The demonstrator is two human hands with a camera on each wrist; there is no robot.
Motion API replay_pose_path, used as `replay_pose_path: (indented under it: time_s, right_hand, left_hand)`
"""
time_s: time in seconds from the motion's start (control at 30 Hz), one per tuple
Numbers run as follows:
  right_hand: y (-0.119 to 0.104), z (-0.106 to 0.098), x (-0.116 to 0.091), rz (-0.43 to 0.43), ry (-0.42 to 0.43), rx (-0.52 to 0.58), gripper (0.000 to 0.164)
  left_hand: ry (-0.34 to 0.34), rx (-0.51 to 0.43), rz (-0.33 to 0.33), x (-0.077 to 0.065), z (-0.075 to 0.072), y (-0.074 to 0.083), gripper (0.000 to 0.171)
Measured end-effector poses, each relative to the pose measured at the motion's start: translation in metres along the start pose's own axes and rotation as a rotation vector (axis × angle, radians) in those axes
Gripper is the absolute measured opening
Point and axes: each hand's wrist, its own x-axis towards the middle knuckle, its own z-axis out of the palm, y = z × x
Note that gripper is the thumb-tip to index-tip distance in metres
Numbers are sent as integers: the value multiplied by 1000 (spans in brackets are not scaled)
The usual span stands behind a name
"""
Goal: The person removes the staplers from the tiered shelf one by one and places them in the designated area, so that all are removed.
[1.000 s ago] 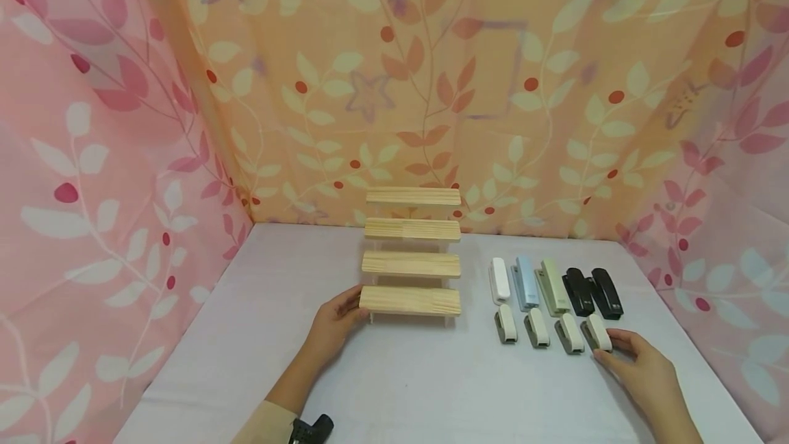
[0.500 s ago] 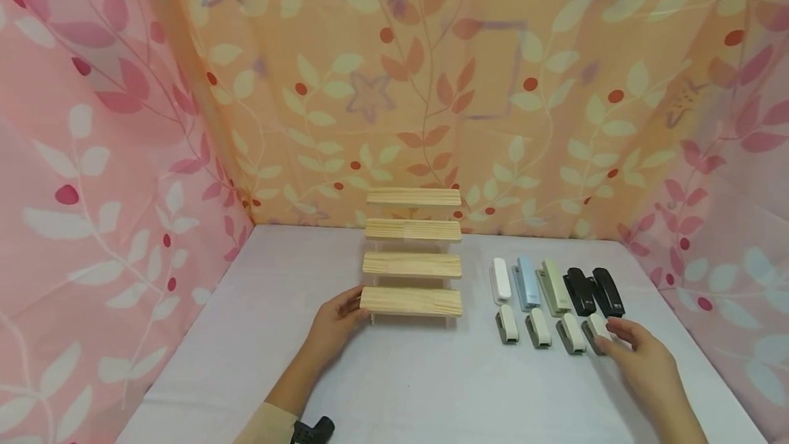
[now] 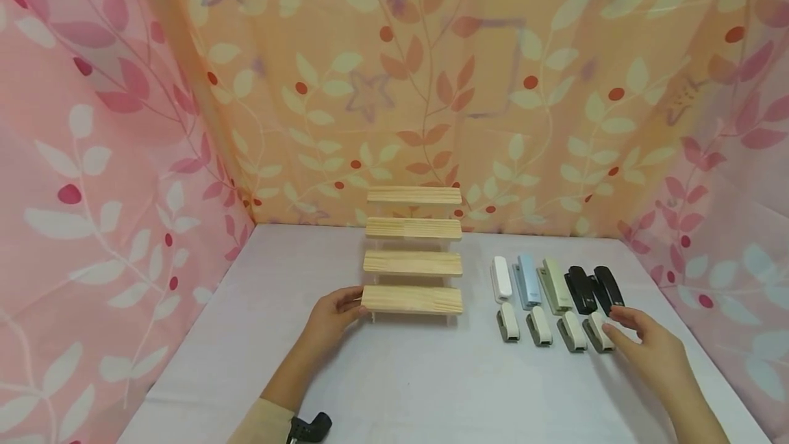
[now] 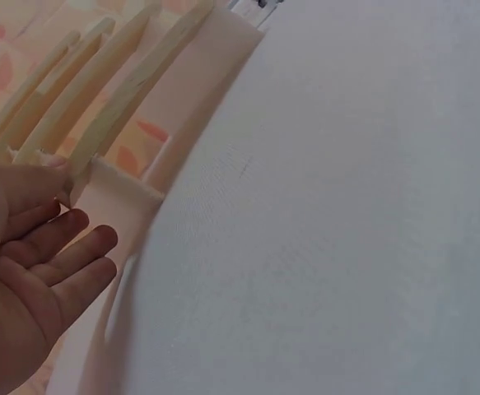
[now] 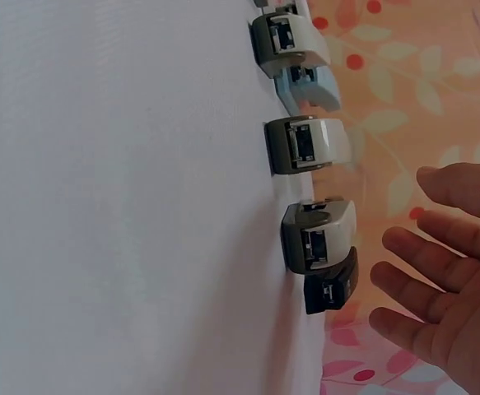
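Observation:
A stepped wooden display shelf [image 3: 411,299] with pale boards on clear supports stands mid-table. My left hand [image 3: 333,317] pinches the left end of its lowest board; in the left wrist view the thumb lies along the board's corner [image 4: 83,152] and the other fingers are half bent. On the right, my right hand [image 3: 656,344] hovers with spread fingers beside the rightmost small white-and-grey stapler [image 3: 598,331], holding nothing. Several such mini staplers form the front row. Behind them are a white stapler [image 3: 502,279], a blue stapler [image 3: 528,281], a green stapler [image 3: 555,286] and two black staplers [image 3: 581,289].
A white cloth covers the table [image 3: 431,389]. Floral curtains [image 3: 431,88] hang at the back and both sides. A black wrist strap [image 3: 310,428] is on the left sleeve. The rear black stapler [image 3: 607,288] lies close beyond the right fingertips.
My right hand has let go of the rightmost mini stapler and lifted slightly up and to the right. The left hand stays at the shelf's end.

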Motion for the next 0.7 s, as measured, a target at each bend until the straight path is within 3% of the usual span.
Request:
replay_pose_path:
  time_s: [0.27,0.43,0.7]
  right_hand:
    - [10,-9,-7,-113,8,-49,52]
    - [16,-18,-10,-167,18,-94,48]
    - [26,-19,-15,-238,70,-150,41]
  left_hand:
    - [-82,65,31,-7,-11,10,43]
    - [-137,157,63,-15,-24,19,41]
    - [-166,291,120,-26,-50,35,42]
